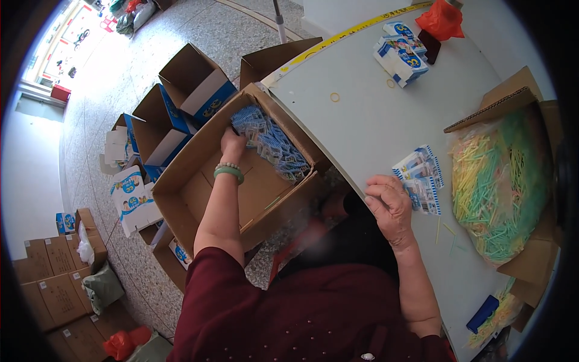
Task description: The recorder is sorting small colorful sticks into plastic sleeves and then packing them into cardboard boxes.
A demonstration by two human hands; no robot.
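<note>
From my distant post, I judged this place to be a small packing workshop. It had a pale work table [356, 114], a clear bag [491, 193] of thin coloured sticks, and a large carton [262, 187] holding many small blue-and-white packets [274, 142]. Open boxes [190, 72] and stacked brown cartons [57, 295] stood on the speckled floor [145, 78].

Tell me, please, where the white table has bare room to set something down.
The white table is bare between the small boxes and the loose packets. It is crowded around the right hand and bag of coloured sticks.
</note>
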